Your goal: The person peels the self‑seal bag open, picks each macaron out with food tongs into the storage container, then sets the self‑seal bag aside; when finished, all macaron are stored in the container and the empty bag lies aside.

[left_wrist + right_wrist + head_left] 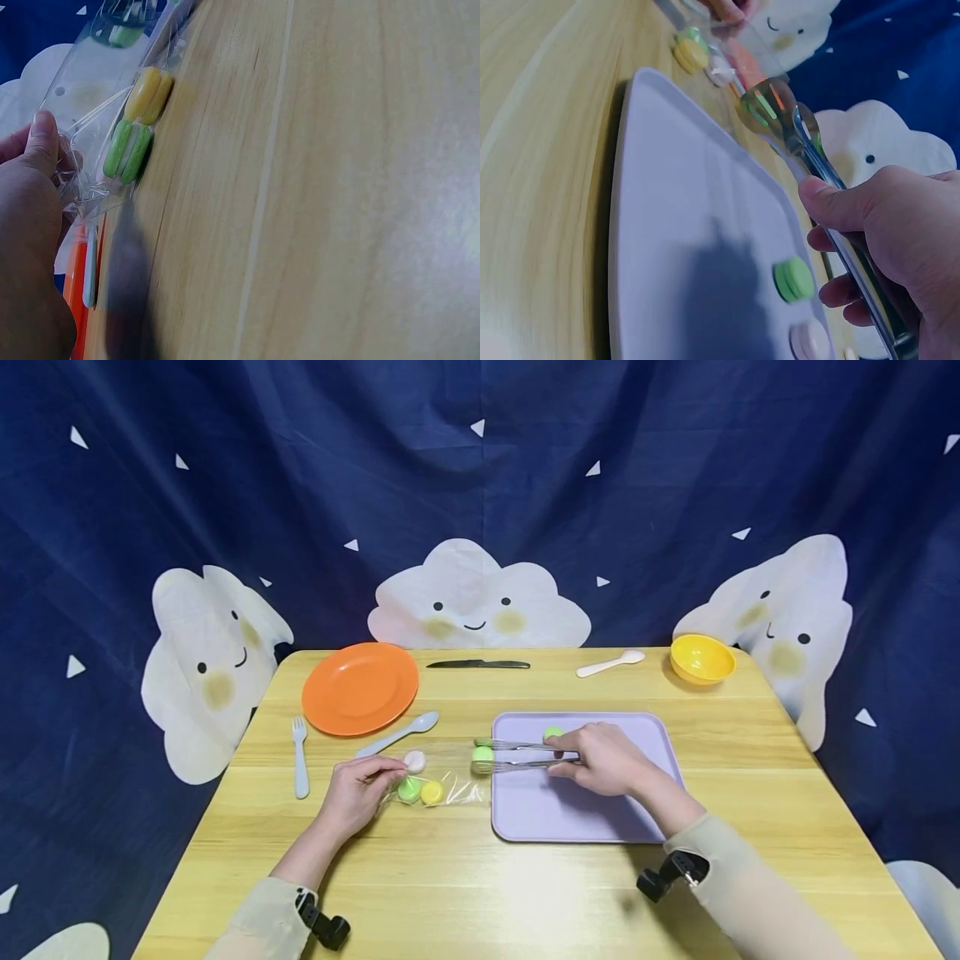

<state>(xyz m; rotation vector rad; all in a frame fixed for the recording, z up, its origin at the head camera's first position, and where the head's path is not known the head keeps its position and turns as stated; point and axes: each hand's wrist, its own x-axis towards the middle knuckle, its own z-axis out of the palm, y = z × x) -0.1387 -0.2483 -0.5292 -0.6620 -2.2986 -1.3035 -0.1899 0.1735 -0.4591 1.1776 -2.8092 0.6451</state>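
- head view: the left hand (358, 789) pinches the near end of a clear plastic bag (438, 777) lying on the pale wooden tabletop (465, 893); its grip is pressed onto the film between thumb and fingers.
- inside the bag lie a green macaron (408, 790) and a yellow macaron (431, 792) side by side, with a pale pink macaron (415, 761) just behind them near the fingertips.
- the right hand (606, 758) is curled round a pair of metal tongs (525, 755), whose tips clamp a light green macaron (482, 757) at the bag's open end, at the left edge of a lilac rectangular plastic tray (585, 814).
- another green macaron (552, 733) lies on the tray behind the tongs.
- further back sit a round orange plate (360, 687), a pale blue plastic spoon (399, 734), a pale blue plastic fork (300, 756), a dark knife (478, 664), a white spoon (610, 664) and a yellow bowl (702, 658).
- left wrist view: the thumb (43, 142) presses the crumpled bag film (82, 187); the yellow (148, 95) and green (127, 151) macarons stand on edge, touching.
- right wrist view: the right hand (900, 247) grips the tongs (817, 161), tips closed on the blurred green macaron (765, 101) above the tray (675, 225).
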